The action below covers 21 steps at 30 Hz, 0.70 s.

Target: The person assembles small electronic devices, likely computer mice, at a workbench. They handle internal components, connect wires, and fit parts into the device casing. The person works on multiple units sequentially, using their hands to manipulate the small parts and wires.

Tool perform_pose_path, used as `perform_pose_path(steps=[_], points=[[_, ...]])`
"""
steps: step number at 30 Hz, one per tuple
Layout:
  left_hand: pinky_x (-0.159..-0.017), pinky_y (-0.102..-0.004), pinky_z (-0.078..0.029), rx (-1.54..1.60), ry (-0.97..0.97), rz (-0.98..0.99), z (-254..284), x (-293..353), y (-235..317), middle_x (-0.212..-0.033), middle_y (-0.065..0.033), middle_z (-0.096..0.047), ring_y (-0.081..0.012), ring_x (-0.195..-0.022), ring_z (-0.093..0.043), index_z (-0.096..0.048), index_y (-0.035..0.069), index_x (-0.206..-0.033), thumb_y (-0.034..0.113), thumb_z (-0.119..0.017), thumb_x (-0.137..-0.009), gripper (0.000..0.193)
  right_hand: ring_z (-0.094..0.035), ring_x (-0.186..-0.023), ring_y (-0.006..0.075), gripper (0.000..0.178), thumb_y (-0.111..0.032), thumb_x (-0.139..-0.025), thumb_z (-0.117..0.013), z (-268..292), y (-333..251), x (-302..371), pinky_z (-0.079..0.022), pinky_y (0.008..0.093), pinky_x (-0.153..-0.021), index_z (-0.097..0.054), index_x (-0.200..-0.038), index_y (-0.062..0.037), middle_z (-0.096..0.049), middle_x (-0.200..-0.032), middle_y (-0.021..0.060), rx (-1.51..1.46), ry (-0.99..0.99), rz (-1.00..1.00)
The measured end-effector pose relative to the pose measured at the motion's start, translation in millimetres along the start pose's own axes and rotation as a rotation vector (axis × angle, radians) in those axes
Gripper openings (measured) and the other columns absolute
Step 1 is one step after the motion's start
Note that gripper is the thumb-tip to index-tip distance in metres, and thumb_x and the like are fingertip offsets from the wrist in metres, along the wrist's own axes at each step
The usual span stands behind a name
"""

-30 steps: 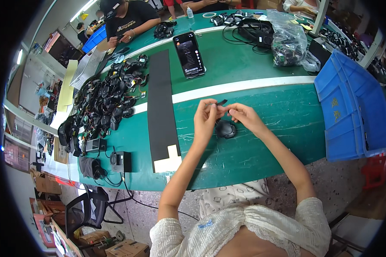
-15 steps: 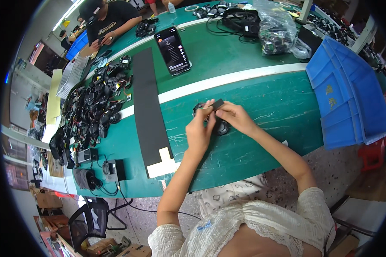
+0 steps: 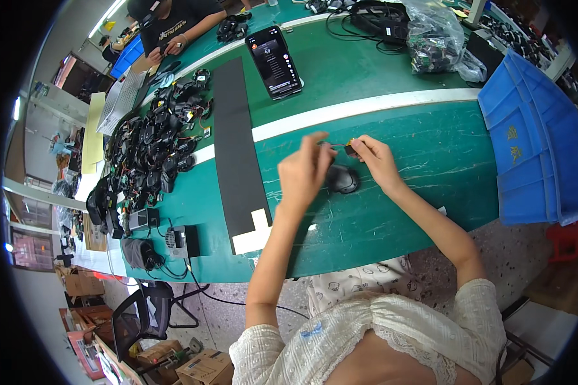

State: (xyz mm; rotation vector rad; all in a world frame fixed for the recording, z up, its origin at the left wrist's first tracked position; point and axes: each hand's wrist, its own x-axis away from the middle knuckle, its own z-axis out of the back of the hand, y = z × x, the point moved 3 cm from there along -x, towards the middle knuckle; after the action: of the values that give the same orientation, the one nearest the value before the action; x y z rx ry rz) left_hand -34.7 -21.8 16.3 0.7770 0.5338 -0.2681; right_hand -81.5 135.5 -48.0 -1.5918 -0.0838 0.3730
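Observation:
My right hand [image 3: 377, 162] pinches a small dark part [image 3: 349, 149] with a yellow patch between thumb and fingertips. A thin wire seems to run from it toward my left hand [image 3: 304, 168], which is raised just to its left. That hand is smeared by motion, so I cannot make out its grip. Below and between the hands, a rounded black device [image 3: 342, 179] with a shiny casing lies on the green tabletop [image 3: 392, 212].
A long black strip [image 3: 241, 147] with pale tape at its near end lies left of my hands. Further left is a heap of black wired devices [image 3: 151, 138]. A phone [image 3: 274, 63] stands ahead, a blue crate [image 3: 536, 141] at right. Across the table a person [image 3: 180, 29] handles something small.
My hands have moved apart; before, they met around a dark rectangular piece. The right hand now holds the small part with yellow on it, and the black device shows more fully. The view has shifted slightly.

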Motion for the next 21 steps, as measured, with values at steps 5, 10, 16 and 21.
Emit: perform_pose_path(steps=[5,10,16,21], points=[[-0.053,-0.0311,-0.045,-0.189,0.076,0.109,23,-56,-44,-0.071,-0.0023,-0.065,-0.0186,-0.057,-0.060,-0.053,0.009,-0.099,0.013,-0.054,-0.086,0.014,-0.044,-0.065,0.0045,0.028,-0.024,-0.093,-0.049,5,-9,-2,-0.036,0.0201,-0.060,-0.057,-0.079,-0.0011,-0.052,-0.069,-0.0012,-0.082,0.085,-0.131],[-0.084,-0.0369,-0.042,-0.538,0.213,-0.235,16,-91,-102,-0.099,-0.0090,-0.060,-0.0267,-0.105,-0.051,-0.054,0.003,-0.103,0.009,-0.057,-0.081,0.023,-0.045,-0.066,0.0058,0.028,-0.023,-0.093,-0.048,6,-4,-3,-0.038,0.0213,-0.061,-0.055,-0.079,-0.0001,-0.051,-0.070,0.0000,-0.023,0.104,-0.060],[-0.098,-0.0427,-0.028,-0.557,0.109,-0.167,3,-102,-132,-0.112,-0.0082,-0.056,-0.0293,-0.119,-0.040,-0.052,0.001,-0.105,0.008,-0.058,-0.080,0.026,-0.044,-0.067,0.0056,0.026,-0.022,-0.094,-0.047,13,1,-5,-0.038,0.0213,-0.061,-0.053,-0.079,-0.0007,-0.047,-0.071,-0.0007,-0.021,0.128,-0.076],[-0.105,-0.0473,-0.016,-0.577,0.188,-0.106,15,-111,-140,-0.133,-0.0151,-0.042,-0.0372,-0.133,-0.017,-0.040,0.002,-0.119,0.007,-0.055,-0.081,0.041,-0.045,-0.067,0.0046,0.030,-0.027,-0.095,-0.043,12,-5,0,-0.038,0.0196,-0.061,-0.053,-0.081,-0.0024,-0.048,-0.070,-0.0016,-0.109,0.186,-0.229]])
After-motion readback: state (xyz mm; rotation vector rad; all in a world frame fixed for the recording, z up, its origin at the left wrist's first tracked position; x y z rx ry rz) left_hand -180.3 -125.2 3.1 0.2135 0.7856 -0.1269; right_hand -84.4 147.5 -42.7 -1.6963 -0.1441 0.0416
